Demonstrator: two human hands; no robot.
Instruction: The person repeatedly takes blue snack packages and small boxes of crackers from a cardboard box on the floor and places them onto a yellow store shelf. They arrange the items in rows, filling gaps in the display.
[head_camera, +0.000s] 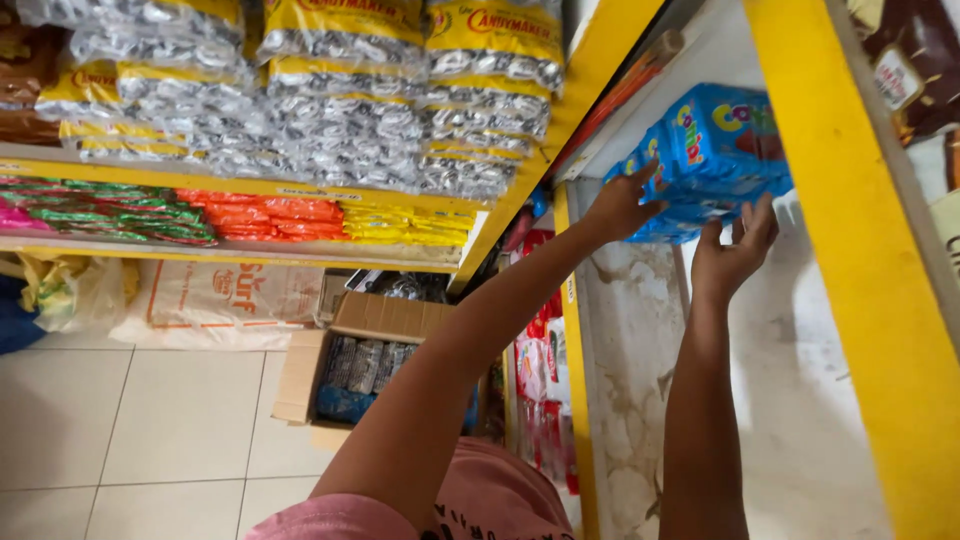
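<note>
While both arms are stretched up to the shelf (640, 330), a stack of blue snack packs (715, 155) is pressed between the two hands at the back of the white shelf board, next to the yellow upright (860, 250). The left hand (622, 205) is laid flat on the stack's near side, fingers spread; the right hand (738, 250) is cupped under its lower edge, fingers half open. Nothing is fully closed around; contact is by palms and fingertips only. The packs are judged light, soft and crinkly, with a glossy film that likely slips, and the contents probably crush easily. A two-sided squeeze on the flat faces looks best, with support from below. Silver-and-yellow bags (330, 110) and a cardboard box (360, 370) on the floor are seen well apart to the left.
</note>
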